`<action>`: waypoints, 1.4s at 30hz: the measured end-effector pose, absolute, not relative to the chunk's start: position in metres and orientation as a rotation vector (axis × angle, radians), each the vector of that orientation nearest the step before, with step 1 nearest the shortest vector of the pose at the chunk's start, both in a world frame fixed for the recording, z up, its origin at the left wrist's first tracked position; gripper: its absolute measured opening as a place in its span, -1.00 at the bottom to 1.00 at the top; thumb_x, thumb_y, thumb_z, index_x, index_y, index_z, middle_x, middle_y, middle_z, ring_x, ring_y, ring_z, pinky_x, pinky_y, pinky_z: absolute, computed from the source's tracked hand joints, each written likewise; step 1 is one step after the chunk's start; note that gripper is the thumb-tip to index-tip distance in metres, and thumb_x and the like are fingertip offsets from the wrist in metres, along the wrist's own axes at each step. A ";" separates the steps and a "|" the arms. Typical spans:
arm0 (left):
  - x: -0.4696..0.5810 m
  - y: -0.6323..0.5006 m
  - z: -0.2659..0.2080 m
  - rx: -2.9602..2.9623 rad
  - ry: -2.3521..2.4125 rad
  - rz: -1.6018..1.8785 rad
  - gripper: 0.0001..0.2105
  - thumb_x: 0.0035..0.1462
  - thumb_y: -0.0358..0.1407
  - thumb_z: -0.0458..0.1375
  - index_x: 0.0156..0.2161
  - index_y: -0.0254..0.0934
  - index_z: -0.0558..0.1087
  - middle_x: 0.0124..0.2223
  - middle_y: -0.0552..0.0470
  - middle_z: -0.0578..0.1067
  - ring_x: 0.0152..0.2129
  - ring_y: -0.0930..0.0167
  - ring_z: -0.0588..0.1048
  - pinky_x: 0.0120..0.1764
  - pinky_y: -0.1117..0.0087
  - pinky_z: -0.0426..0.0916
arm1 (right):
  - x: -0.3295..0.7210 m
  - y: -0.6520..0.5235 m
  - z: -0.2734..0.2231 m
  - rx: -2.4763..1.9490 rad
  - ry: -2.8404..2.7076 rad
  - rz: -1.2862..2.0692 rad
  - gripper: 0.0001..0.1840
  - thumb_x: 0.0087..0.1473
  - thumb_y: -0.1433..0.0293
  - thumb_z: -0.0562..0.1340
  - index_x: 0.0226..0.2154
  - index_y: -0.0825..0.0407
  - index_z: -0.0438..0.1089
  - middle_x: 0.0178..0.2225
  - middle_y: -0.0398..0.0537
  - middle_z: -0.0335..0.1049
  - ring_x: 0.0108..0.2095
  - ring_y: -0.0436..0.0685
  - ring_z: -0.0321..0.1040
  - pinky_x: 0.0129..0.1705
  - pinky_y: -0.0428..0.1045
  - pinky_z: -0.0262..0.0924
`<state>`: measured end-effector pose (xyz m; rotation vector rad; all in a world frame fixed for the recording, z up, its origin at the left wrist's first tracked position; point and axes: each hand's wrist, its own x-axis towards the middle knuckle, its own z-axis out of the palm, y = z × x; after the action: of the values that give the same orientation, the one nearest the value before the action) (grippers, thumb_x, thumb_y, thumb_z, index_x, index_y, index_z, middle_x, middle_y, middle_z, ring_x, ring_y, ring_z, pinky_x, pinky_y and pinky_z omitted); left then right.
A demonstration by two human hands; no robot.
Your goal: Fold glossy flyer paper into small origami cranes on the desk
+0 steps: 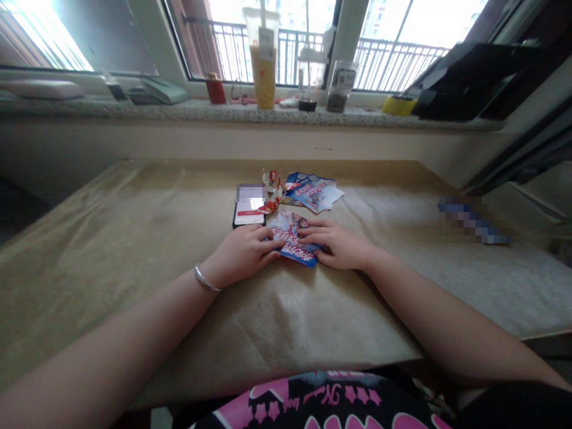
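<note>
A blue printed paper sheet [292, 238] with red-and-white lettering lies at an angle on the table in front of me. My left hand [243, 253], a silver bangle at its wrist, has its thumb and fingertips closed on the sheet's left edge. On the other side, my right hand [337, 243] holds the right edge, fingers over the print and thumb near the lower corner. Their undersides are hidden. Just beyond my left hand rests a phone [250, 215] with a lit screen. Similar printed sheets [315, 193] lie fanned behind, beside crumpled red-and-white wrapper pieces [273, 182].
A beige cover spreads over the table [179, 196]. At the right lies a blurred bluish item [473, 221]. The stone windowsill [205, 112] carries a tall cup of yellow contents [263, 71], clear containers [342, 86], a red object [215, 89] and a black bag-like shape [469, 83].
</note>
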<state>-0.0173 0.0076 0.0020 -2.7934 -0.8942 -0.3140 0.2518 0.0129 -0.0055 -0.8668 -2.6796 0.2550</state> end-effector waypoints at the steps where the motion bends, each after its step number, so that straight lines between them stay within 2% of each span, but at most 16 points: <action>1: -0.018 0.008 0.002 -2.799 -0.907 -0.328 -0.68 0.32 -0.16 -0.07 0.02 -0.12 0.46 -0.15 -0.06 0.46 -0.24 0.32 0.41 -0.17 0.27 0.34 | 0.253 0.013 -0.005 -0.861 -2.692 0.264 -0.49 -0.04 0.50 0.18 0.02 0.06 0.40 0.13 0.02 0.32 0.21 0.22 0.10 0.22 0.19 0.06; 6: -0.018 0.007 0.003 -2.831 -0.957 -0.337 -0.69 0.32 -0.20 -0.07 0.02 -0.14 0.46 -0.14 -0.07 0.46 -0.22 0.32 0.42 -0.16 0.26 0.36 | 0.256 0.014 -0.002 -0.829 -2.744 0.285 -0.42 -0.10 0.51 0.17 0.06 0.07 0.37 0.17 0.02 0.26 0.22 0.22 0.09 0.24 0.18 0.03; 12: -0.017 0.007 0.003 -2.833 -1.006 -0.330 -0.69 0.30 -0.23 -0.06 0.01 -0.23 0.44 -0.11 -0.10 0.45 -0.20 0.30 0.42 -0.14 0.25 0.38 | 0.255 0.012 0.002 -0.810 -2.739 0.291 -0.41 -0.12 0.47 0.20 0.06 0.11 0.36 0.15 0.11 0.28 0.20 0.24 0.13 0.25 0.20 0.02; 15: -0.018 0.007 0.002 -2.835 -1.010 -0.337 -0.68 0.30 -0.23 -0.06 0.02 -0.25 0.44 -0.11 -0.11 0.45 -0.18 0.30 0.42 -0.13 0.24 0.38 | 0.254 0.012 0.000 -0.804 -2.716 0.271 -0.48 -0.06 0.41 0.23 0.02 0.09 0.39 0.12 0.09 0.32 0.18 0.25 0.15 0.23 0.20 0.05; 18: -0.019 0.007 0.002 -2.840 -1.006 -0.355 -0.68 0.30 -0.23 -0.07 0.02 -0.27 0.43 -0.11 -0.12 0.45 -0.18 0.29 0.42 -0.11 0.22 0.38 | 0.254 0.014 -0.002 -0.772 -2.680 0.284 -0.65 0.04 0.36 0.22 -0.10 0.09 0.46 0.06 0.09 0.38 0.15 0.23 0.20 0.21 0.17 0.09; 21: -0.020 0.007 0.001 -2.864 -0.998 -0.380 -0.67 0.30 -0.22 -0.06 0.03 -0.26 0.43 -0.09 -0.12 0.46 -0.17 0.28 0.42 -0.10 0.21 0.38 | 0.253 0.015 -0.002 -0.713 -2.640 0.354 -0.77 0.06 0.41 0.20 -0.21 0.08 0.49 -0.02 0.07 0.45 0.08 0.18 0.29 0.18 0.13 0.13; 28: -0.019 0.007 0.001 -2.981 -0.950 -0.389 -0.68 0.29 -0.21 -0.03 0.05 -0.21 0.42 0.01 -0.08 0.44 -0.09 0.30 0.41 -0.01 0.19 0.34 | 0.256 0.015 0.001 -0.598 -2.610 0.517 -0.74 -0.07 0.54 0.17 -0.31 0.01 0.49 -0.15 -0.02 0.51 -0.03 0.13 0.37 0.15 0.11 0.16; 33: -0.020 0.008 0.000 -2.985 -0.942 -0.360 -0.66 0.29 -0.21 -0.03 0.10 -0.20 0.37 0.16 -0.05 0.36 0.07 0.28 0.33 0.14 0.14 0.23 | 0.256 0.014 0.005 -0.602 -2.611 0.576 -0.77 -0.07 0.54 0.14 -0.37 0.04 0.47 -0.21 0.02 0.51 -0.11 0.14 0.37 0.05 0.08 0.21; 42: -0.020 0.009 0.002 -3.024 -0.938 -0.357 -0.64 0.27 -0.21 -0.01 0.11 -0.23 0.37 0.15 -0.04 0.39 0.08 0.28 0.33 0.17 0.15 0.21 | 0.251 0.011 0.003 -0.904 -2.560 0.521 -0.80 0.09 0.47 0.06 -0.39 0.08 0.40 -0.39 0.01 0.44 -0.35 0.08 0.32 -0.25 -0.03 0.20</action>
<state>-0.0198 0.0089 0.0017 -3.0240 -0.9378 -0.3569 0.2507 0.0105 0.0030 -0.9043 -2.5597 0.5206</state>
